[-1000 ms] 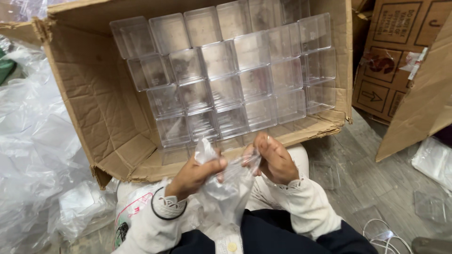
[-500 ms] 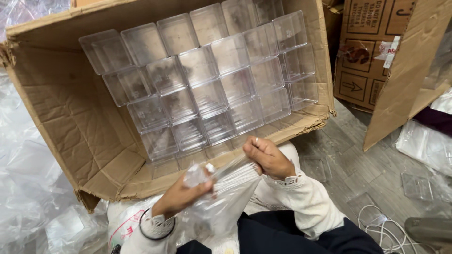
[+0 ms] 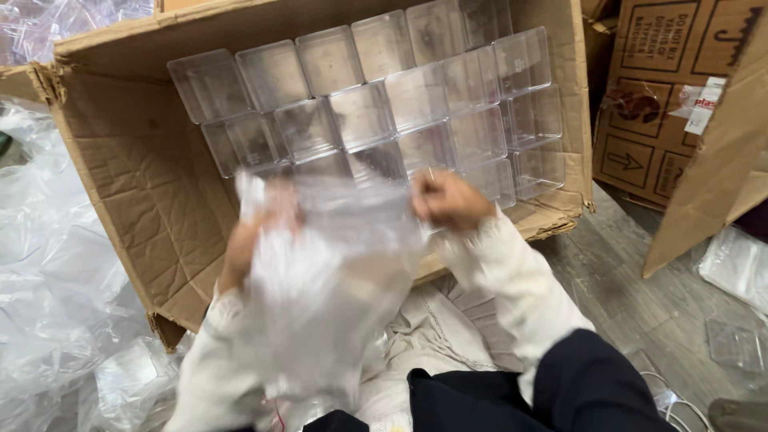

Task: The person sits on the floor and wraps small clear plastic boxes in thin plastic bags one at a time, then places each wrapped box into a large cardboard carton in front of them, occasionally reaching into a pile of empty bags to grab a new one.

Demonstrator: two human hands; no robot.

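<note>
Both my hands hold a clear plastic bag stretched between them in front of a big open cardboard box. My left hand grips the bag's left top edge; it is blurred and partly hidden behind the plastic. My right hand pinches the bag's right top edge. The bag hangs down over my lap. Inside the box stand several clear plastic cube boxes packed in tight rows.
Crumpled clear plastic wrap lies heaped at the left. Another brown printed carton stands at the right with an open flap. A loose clear cube box and another bag lie on the grey floor.
My hands have risen and spread apart, pulling the bag open wide; before, they were close together at its top, low near my lap.
</note>
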